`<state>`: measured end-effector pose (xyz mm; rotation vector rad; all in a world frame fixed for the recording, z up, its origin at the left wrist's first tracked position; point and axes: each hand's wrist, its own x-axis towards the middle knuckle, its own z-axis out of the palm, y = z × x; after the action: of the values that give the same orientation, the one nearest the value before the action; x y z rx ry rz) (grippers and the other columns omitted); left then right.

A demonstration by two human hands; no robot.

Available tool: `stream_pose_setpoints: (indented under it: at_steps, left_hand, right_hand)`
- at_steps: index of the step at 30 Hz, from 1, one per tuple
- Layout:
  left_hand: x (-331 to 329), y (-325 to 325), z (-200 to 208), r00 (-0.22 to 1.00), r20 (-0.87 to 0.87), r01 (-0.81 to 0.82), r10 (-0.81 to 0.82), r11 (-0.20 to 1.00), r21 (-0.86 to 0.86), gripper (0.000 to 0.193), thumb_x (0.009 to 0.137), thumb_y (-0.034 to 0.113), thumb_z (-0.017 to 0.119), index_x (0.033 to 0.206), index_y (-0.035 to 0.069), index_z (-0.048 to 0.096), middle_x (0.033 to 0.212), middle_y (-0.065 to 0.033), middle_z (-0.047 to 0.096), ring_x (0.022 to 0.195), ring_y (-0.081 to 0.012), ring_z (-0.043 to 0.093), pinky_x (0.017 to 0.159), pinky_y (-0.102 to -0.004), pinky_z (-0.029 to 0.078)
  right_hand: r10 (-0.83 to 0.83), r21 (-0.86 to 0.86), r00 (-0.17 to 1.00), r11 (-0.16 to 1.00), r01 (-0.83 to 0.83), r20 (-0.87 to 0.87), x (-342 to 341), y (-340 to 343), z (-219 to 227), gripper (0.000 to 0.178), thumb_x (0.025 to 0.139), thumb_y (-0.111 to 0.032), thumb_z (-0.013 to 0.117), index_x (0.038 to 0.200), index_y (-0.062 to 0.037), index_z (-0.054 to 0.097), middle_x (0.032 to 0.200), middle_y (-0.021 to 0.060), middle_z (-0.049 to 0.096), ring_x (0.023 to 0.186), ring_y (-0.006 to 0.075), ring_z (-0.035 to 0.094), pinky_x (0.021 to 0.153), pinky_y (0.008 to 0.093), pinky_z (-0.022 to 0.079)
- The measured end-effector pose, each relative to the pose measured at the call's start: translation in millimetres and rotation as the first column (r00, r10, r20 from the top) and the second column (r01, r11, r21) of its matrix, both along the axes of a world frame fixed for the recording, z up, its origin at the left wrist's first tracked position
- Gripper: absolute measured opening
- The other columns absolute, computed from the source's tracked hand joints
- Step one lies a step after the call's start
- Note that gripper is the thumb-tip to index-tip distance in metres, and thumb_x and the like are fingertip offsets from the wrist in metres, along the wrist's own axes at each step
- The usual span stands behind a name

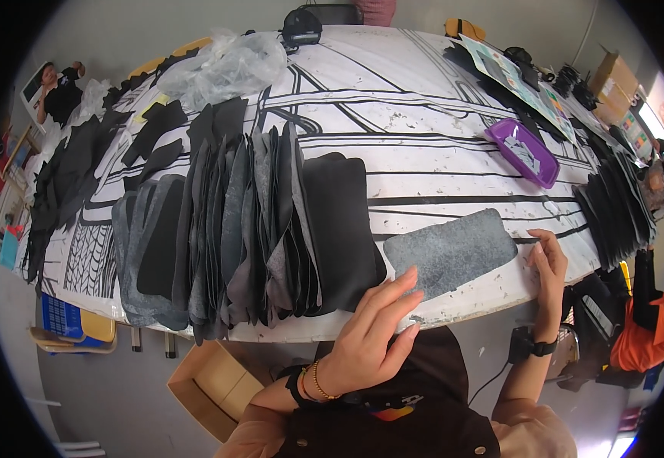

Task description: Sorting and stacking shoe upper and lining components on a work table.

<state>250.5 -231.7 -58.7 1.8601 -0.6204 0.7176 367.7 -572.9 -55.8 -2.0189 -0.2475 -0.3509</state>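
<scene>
A grey, speckled rectangular piece of sheet material (pixel 454 252) with rounded corners lies flat on the table in front of me. My left hand (pixel 374 328) is at its near left corner, fingers stretched out and holding nothing; whether the fingertips touch it I cannot tell. Just off its right end is my right hand (pixel 549 267), fingers loosely bent and apart, with nothing in them. To the left, a thick row of similar dark pieces (pixel 244 229) leans upright, overlapping. A smooth black piece (pixel 341 229) rests at the row's right end, beside my left hand.
The table (pixel 416 179) has a white cover with black lines. A purple tray (pixel 526 156) holds small pale strips. More dark pieces (pixel 614 206) stand at the right edge. Clear plastic bags (pixel 229 69) lie at the back left. A cardboard box (pixel 217 385) is below the table. Other people sit nearby.
</scene>
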Motion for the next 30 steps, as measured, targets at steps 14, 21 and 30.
stream_pose_setpoints:
  at_steps: [14, 21, 30]
  left_hand:
    - [0.0, -2.9, 1.7, 1.000, 0.015, -0.019, 0.019, 1.000, 0.020, 0.038, 0.085, -0.002, 0.070, 0.121, -0.010, 0.060, 0.134, -0.0294, 0.058, 0.117, -0.0384, 0.064, 0.100, -0.0423, 0.052]
    - [-1.0, -3.1, 0.9, 1.000, 0.013, -0.024, 0.024, 1.000, 0.017, 0.038, 0.084, -0.002, 0.070, 0.120, -0.009, 0.061, 0.134, -0.0284, 0.059, 0.117, -0.0389, 0.063, 0.103, -0.0438, 0.050]
    - [-0.3, -3.0, 0.5, 1.000, 0.011, -0.019, 0.018, 0.999, 0.028, 0.038, 0.084, -0.001, 0.071, 0.120, -0.008, 0.062, 0.132, -0.0259, 0.061, 0.116, -0.0378, 0.063, 0.104, -0.0447, 0.049]
  right_hand:
    - [-0.007, -0.004, 1.000, 1.000, 0.007, -0.027, -2.9, 1.5, 4.3, 0.030, 0.100, -0.026, 0.058, 0.115, -0.0010, 0.066, 0.074, -0.0043, 0.047, 0.071, 0.0064, 0.044, 0.064, 0.0230, 0.031]
    - [-0.010, -0.007, 0.999, 1.000, 0.010, -0.038, -5.2, 4.9, 7.7, 0.033, 0.099, -0.029, 0.059, 0.115, -0.0008, 0.066, 0.074, -0.0047, 0.047, 0.071, 0.0062, 0.044, 0.064, 0.0229, 0.032]
    - [-0.014, -0.002, 0.999, 1.000, 0.014, -0.048, -3.2, 3.8, 5.4, 0.033, 0.099, -0.029, 0.059, 0.115, -0.0011, 0.066, 0.075, -0.0049, 0.047, 0.071, 0.0058, 0.044, 0.063, 0.0228, 0.032]
